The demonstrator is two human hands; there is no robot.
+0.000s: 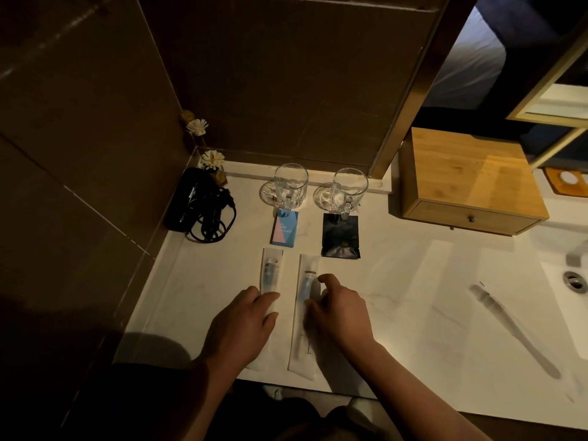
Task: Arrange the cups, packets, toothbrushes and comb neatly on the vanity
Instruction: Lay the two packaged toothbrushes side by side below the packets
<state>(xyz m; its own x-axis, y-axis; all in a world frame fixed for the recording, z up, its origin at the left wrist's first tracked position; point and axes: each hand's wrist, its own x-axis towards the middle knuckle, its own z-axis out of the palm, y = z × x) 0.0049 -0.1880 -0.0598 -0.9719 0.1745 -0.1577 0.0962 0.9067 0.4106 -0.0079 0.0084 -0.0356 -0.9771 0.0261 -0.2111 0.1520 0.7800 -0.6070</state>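
Two glass cups, the left cup [290, 185] and the right cup [349, 190], stand on coasters at the back of the white vanity [397, 300]. In front of them lie a blue-and-pink packet [284, 229] and a black packet [340, 236]. Two wrapped toothbrushes lie side by side nearer me. My left hand [241, 326] rests flat on the left toothbrush pack [271, 270]. My right hand [340, 310] presses its fingertips on the right toothbrush pack [306, 300]. A wrapped comb [512, 326] lies slanted at the right, near the sink.
A black hair dryer [197, 203] with coiled cord sits at the back left beside a small vase of white flowers [212, 160]. A wooden drawer box [471, 183] stands at the back right. The sink drain [574, 280] is at the far right edge.
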